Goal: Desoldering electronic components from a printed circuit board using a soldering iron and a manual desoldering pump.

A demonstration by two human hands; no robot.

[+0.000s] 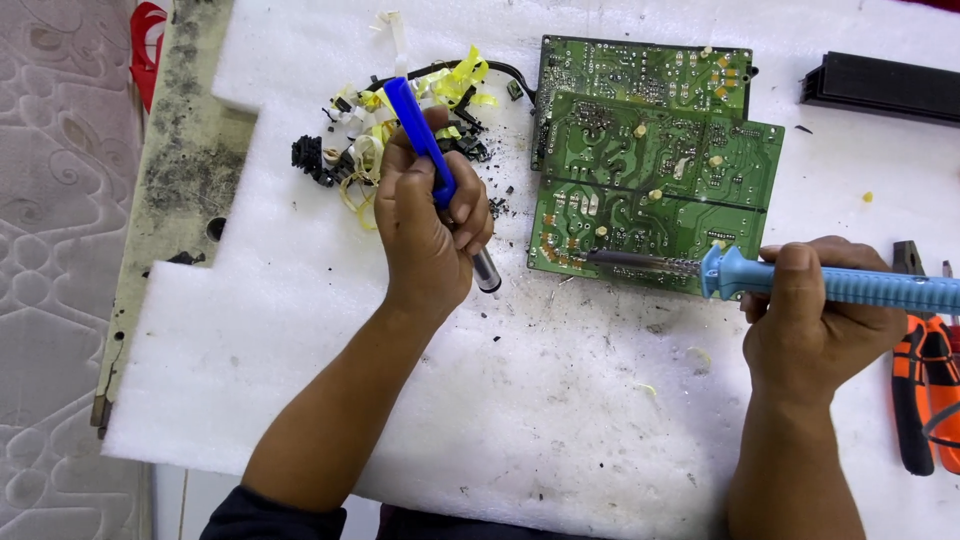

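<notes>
- Left hand (428, 225): clenched around a blue desoldering pump (432, 165), fingers wrapped over its mid-body. Pump runs from 11 o'clock down to 5 o'clock; its dark nozzle end sticks out below the fist, just above the white foam sheet (560, 400), a little apart from the board's lower left corner.
- Right hand (815, 320): grasping the light-blue handle of a soldering iron (800, 282), thumb laid on top. Iron lies nearly level, pointing toward 9 o'clock; its dark metal tip sits on the lower left part of the green circuit board (655, 190), solder side up. Whether the tip actually touches a joint, cannot tell.
- Board: centre-top of the foam, at 12 to 1 o'clock from the hands. A second green board (640, 72) lies partly under it, showing at its upper edge.
- At 11 o'clock from the left hand: a heap of yellow tape scraps and black parts (385, 130), with a black cable arcing toward the boards.
- Far 1 o'clock corner: a black ribbed block (880, 88).
- At 3 o'clock, just beside the right hand: orange-and-black pliers (925, 390) lying on the foam.
- Foam surface speckled with dark crumbs; a patterned quilted cover (55, 250) runs along the 9 o'clock edge.
</notes>
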